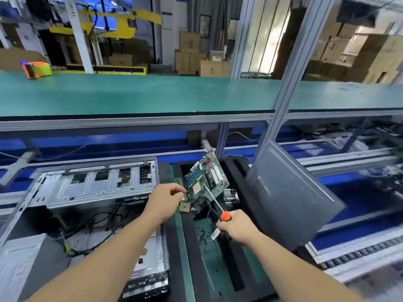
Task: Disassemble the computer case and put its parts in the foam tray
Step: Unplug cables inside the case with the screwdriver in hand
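Note:
The open computer case [91, 192] lies on its side at the left, with loose black cables inside. My left hand [163, 199] pinches the left edge of a green motherboard [207, 182] and holds it tilted above the black foam tray [231, 258]. My right hand [235, 227] grips a screwdriver [216, 203] with an orange and black handle, its shaft lying across the board. A grey side panel [292, 192] leans upright in the tray's right side.
Small black screws lie scattered in the tray's green-floored slot [205, 236]. A heatsink-like part [231, 197] sits behind the board. A green shelf [152, 94] runs above, carrying an orange tape dispenser [35, 69]. A roller conveyor [359, 251] runs at the right.

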